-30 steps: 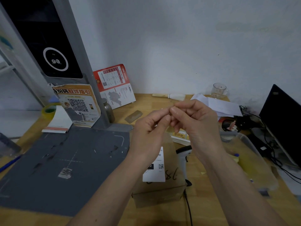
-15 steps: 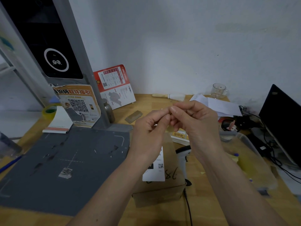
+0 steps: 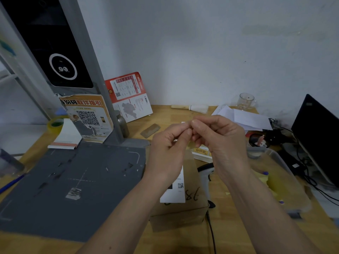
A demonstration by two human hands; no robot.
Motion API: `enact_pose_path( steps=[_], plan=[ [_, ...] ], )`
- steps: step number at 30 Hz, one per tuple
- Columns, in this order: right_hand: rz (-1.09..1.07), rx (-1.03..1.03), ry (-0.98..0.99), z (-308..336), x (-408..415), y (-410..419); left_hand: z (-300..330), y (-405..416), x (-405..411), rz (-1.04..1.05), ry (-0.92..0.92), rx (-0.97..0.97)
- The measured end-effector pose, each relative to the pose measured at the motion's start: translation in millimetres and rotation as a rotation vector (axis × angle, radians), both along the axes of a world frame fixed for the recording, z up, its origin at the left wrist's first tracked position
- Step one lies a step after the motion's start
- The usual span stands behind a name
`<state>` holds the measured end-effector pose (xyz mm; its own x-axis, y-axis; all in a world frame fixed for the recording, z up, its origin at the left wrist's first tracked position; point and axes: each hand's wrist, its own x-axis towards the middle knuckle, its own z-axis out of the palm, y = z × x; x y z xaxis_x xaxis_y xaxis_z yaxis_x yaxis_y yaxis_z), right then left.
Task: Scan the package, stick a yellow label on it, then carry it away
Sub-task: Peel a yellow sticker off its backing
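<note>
The package [image 3: 180,214] is a brown cardboard box on the wooden desk, with a white shipping label [image 3: 175,192] and a handwritten number on top. Both hands hover above its far end. My left hand [image 3: 167,149] and my right hand [image 3: 221,141] meet fingertip to fingertip, pinching a small pale label piece [image 3: 183,123] that is almost wholly hidden. A stack of yellow labels [image 3: 200,152] lies just beyond the box, under my right hand. A white handheld scanner [image 3: 206,172] rests on the desk against the box's right side.
A grey scanning mat [image 3: 73,184] with an upright scanner post [image 3: 60,66] fills the left. A clear plastic bin [image 3: 282,182], cables and a dark monitor [image 3: 319,136] crowd the right. Papers [image 3: 249,119], a glass cup [image 3: 245,100], a brush and a tape roll [image 3: 55,124] sit along the back.
</note>
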<state>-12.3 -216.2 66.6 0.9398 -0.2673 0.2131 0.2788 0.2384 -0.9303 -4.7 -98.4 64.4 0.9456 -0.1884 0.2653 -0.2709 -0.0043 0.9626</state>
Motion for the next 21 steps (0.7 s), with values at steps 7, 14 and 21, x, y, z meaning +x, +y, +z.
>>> enact_pose_path(
  steps=[7, 14, 21],
  plan=[
    [0.008, 0.019, 0.012, -0.5, 0.5, 0.2, 1.7, 0.4, -2.3, 0.0, 0.011, -0.019],
    [0.03, 0.033, 0.031, -2.4, -0.2, -0.9, -0.1, 1.1, -2.1, -0.005, 0.035, -0.03],
    [0.029, 0.037, 0.037, -2.1, 0.2, 1.2, -1.0, 1.4, -0.5, 0.006, 0.034, -0.012]
  ],
)
